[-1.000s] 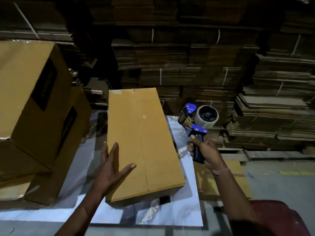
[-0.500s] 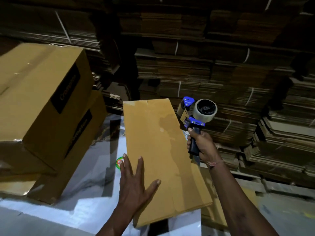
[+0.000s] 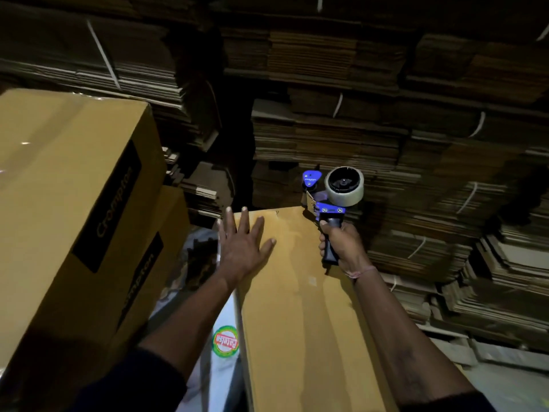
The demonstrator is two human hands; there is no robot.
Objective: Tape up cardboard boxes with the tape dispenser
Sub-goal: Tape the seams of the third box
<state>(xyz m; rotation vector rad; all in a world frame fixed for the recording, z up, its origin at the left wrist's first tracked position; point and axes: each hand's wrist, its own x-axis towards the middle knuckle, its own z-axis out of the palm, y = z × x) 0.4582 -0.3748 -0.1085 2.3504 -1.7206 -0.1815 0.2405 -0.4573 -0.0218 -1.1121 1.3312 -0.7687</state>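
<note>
While two stacked cardboard boxes (image 3: 68, 209) printed with a black label fill the left side of the view, a narrow strip of white, marble-patterned table (image 3: 219, 379) shows between them and the work. A round green and red sticker (image 3: 225, 341) lies on that strip, just beside the long edge of the flat cardboard box (image 3: 300, 307) in the middle. This box runs lengthwise away from the person, its far short edge ending level with the tape dispenser. The left hand (image 3: 242, 248) rests flat near the box's far left corner, fingers straight and spread, little finger over the left edge and fingertips reaching past the far edge. To the right, the right hand (image 3: 341, 245) is curled tightly around the black handle of the blue tape dispenser (image 3: 332, 194), held upright at the box's far right corner, with its roll of clear tape (image 3: 344, 185) uppermost. Whether its front end touches the cardboard cannot be told. Behind and to the right, strapped bundles of flattened cardboard (image 3: 401, 150) rise in tall stacks, close beyond the box's far and right edges.
</note>
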